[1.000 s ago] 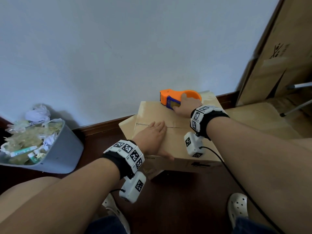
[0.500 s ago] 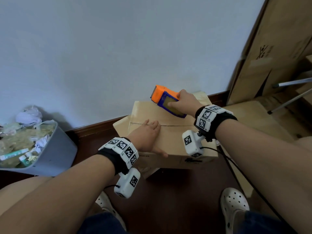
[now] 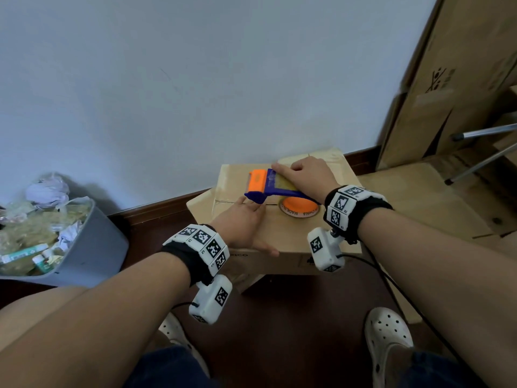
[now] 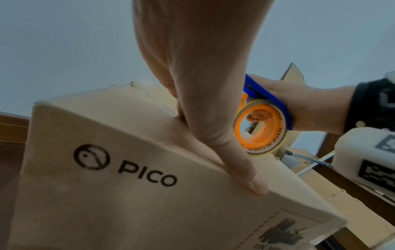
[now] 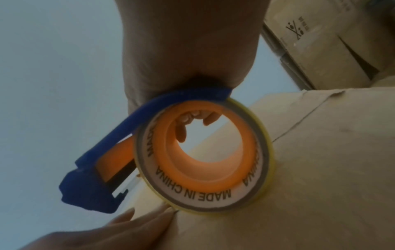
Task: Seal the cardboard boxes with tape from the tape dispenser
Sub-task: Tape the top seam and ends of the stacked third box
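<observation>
At frame centre the left hand [image 3: 242, 223] lies flat on the box [image 3: 282, 231], while the right hand [image 3: 305, 175] grips the tape dispenser [image 3: 268, 186] above the seam (taping looks about to start). Next: press the tape end down.

A brown cardboard box [image 3: 285, 228], its flaps folded shut and meeting along a seam across the top, sits on the dark wooden floor close to a pale wall, its near side printed with a ring logo and the word "PICO" [image 4: 147, 174]. On its lid, just right of the seam's middle, stands a tape dispenser [image 3: 275, 189] with a blue frame and an orange cutter head, tilted so the head points left and rises off the cardboard. Its roll of clear, yellowish tape [image 5: 205, 155], wound on an orange core marked "MADE IN CHINA", rests edge-on against the box top.
</observation>
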A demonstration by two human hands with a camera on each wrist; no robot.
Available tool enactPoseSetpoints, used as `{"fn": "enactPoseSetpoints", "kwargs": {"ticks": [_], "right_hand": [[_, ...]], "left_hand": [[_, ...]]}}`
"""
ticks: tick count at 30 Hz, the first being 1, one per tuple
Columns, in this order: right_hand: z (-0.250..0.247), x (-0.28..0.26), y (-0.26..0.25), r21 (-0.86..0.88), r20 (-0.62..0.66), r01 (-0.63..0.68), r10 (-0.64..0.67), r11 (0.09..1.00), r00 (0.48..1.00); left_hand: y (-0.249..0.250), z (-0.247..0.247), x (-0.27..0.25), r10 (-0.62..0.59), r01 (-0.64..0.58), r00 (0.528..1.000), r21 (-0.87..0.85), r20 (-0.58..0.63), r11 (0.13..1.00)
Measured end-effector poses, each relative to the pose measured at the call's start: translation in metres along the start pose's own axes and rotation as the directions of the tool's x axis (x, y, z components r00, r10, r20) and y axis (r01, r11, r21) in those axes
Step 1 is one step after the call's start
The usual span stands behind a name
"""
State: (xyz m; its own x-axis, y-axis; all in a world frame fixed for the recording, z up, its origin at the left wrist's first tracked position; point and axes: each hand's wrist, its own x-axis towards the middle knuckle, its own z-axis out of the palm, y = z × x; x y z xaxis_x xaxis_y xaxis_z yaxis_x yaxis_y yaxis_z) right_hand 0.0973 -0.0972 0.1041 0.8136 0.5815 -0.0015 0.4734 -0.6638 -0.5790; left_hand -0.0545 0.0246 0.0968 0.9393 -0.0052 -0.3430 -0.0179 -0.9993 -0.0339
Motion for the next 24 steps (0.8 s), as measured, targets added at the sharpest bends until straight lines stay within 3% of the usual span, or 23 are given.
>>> {"fn": "enactPoseSetpoints", "kwargs": {"ticks": [7,11,17,18,20,21,22,24], "right_hand": [[0.007,0.008,0.000,0.103,-0.033,0.017,-0.014,0.995,0.999],[0.008,0.008,0.000,0.056,-0.007,0.005,-0.004,0.998,1.000],[0.010,0.007,-0.003,-0.023,-0.004,0.019,-0.019,1.000,1.000],[0.010,0.007,-0.002,-0.014,-0.004,0.020,-0.020,1.000,1.000],[0.010,0.008,0.000,-0.002,0.001,0.021,-0.021,1.000,1.000],[0.009,0.008,0.000,0.003,0.003,0.021,-0.021,1.000,1.000],[0.008,0.008,0.000,0.007,0.004,0.019,-0.019,1.000,1.000],[0.008,0.008,0.000,0.017,0.008,0.015,-0.015,1.000,1.000]], "left_hand": [[-0.001,-0.002,-0.001,-0.001,0.001,1.000,0.003,0.020,1.000],[-0.001,0.000,-0.002,0.004,-0.004,1.000,-0.001,0.022,1.000],[-0.035,-0.001,0.003,0.021,0.009,0.996,-0.335,0.087,0.942],[-0.046,-0.005,0.003,0.003,0.021,0.998,-0.346,0.070,0.938],[-0.065,-0.012,0.005,-0.158,0.145,0.987,-0.391,-0.002,0.909],[-0.073,-0.013,0.006,-0.280,0.232,0.959,-0.480,-0.031,0.846],[-0.078,-0.012,0.009,-0.394,0.291,0.918,-0.624,-0.030,0.726],[-0.076,-0.010,0.015,-0.502,0.296,0.860,-0.894,0.096,0.336]]}}
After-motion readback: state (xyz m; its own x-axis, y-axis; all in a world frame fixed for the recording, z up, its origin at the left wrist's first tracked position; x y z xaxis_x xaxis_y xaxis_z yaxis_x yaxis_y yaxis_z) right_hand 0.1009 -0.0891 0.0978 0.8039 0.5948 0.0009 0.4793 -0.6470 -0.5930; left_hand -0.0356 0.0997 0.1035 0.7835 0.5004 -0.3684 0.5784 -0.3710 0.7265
